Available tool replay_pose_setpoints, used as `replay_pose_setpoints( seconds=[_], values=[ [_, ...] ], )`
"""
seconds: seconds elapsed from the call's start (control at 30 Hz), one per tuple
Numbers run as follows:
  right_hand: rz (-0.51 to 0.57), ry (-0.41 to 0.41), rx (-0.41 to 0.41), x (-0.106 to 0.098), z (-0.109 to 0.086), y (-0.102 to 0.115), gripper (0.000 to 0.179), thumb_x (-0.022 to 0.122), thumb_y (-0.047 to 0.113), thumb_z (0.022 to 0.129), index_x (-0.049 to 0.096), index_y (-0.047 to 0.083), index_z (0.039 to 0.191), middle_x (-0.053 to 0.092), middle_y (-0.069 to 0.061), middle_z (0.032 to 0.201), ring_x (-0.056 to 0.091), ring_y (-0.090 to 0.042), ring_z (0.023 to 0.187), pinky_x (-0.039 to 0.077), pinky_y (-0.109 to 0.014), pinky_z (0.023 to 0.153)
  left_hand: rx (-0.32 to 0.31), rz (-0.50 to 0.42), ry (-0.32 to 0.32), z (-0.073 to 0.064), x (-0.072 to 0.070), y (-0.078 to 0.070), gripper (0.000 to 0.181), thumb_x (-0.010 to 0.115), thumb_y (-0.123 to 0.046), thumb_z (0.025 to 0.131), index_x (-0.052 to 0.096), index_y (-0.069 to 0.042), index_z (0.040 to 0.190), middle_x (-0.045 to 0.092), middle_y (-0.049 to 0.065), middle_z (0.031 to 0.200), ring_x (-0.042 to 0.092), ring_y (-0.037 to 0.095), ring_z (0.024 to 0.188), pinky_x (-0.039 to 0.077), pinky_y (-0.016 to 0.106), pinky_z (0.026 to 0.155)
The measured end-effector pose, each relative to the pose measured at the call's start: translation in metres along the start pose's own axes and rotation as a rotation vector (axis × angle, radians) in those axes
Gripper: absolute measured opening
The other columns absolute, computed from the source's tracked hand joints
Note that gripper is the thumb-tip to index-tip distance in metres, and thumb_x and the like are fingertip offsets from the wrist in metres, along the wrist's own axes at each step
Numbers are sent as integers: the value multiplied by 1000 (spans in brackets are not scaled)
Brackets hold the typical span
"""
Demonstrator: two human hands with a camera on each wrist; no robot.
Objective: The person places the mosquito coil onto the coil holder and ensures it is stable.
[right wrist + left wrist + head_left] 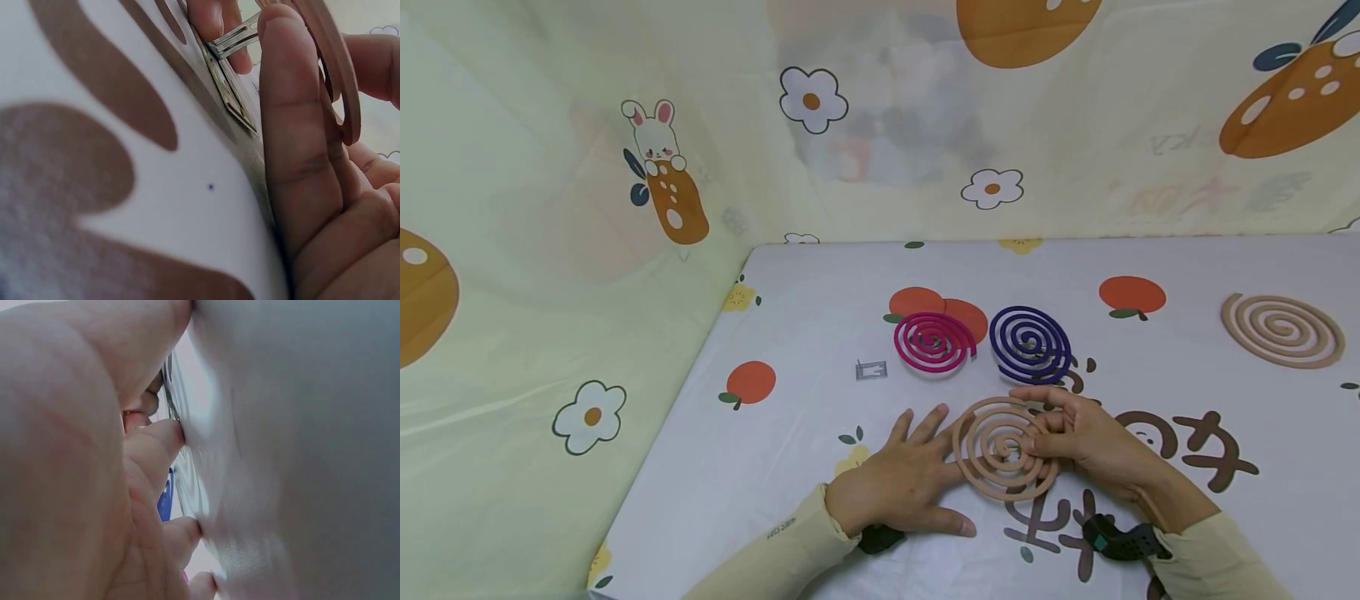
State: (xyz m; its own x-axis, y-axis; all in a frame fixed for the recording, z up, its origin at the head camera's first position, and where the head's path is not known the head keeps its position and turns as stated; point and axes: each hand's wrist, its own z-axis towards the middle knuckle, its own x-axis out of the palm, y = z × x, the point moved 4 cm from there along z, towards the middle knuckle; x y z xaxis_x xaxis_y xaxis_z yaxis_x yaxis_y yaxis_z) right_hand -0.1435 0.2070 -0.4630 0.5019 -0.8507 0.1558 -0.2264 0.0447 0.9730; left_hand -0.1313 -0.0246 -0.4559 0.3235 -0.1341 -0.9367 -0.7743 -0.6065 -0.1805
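Where curtains (722,150) border printed cloth (820,292), the left hand (901,481) lies spread; the right hand (1086,442) pinches a spiral (1002,450).

Brown characters (1215,450) on the tablecloth (820,325); tiny lettering (781,527) on the left sleeve (767,558); neither surely legible

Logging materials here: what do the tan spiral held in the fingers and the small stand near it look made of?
Tan spiral: probably pressed powder or similar composite, matte; its even colour and dull surface suggest this, though plastic isn't ruled out. Stand: likely thin sheet metal, shiny, given silvery reflections and crisp edges.
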Motion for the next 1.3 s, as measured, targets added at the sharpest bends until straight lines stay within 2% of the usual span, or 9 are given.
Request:
replay_pose_setpoints(
  seconds=[0.57, 1.3],
  values=[
    [4, 3, 9, -2, 0, -2, 72, 67, 0, 99, 22, -12, 153, 71, -10, 91, 71, -17, 74, 62, -32, 67, -4, -17, 21, -1, -2, -1, 88, 54, -78, 92, 15, -47, 164, -7, -2, 176, -2, 35, 162, 12, 68, 123],
    [-8, -12, 2, -3, -1, -1, 73, 67, 1, 99, 20, -13, 154, 71, -12, 93, 73, -19, 78, 62, -32, 68, -6, -4, 16, 0, -2, -1, 88, 53, -80, 91, 14, -48, 163, -5, -2, 176, -1, 35, 162, 12, 68, 123]
  ],
)
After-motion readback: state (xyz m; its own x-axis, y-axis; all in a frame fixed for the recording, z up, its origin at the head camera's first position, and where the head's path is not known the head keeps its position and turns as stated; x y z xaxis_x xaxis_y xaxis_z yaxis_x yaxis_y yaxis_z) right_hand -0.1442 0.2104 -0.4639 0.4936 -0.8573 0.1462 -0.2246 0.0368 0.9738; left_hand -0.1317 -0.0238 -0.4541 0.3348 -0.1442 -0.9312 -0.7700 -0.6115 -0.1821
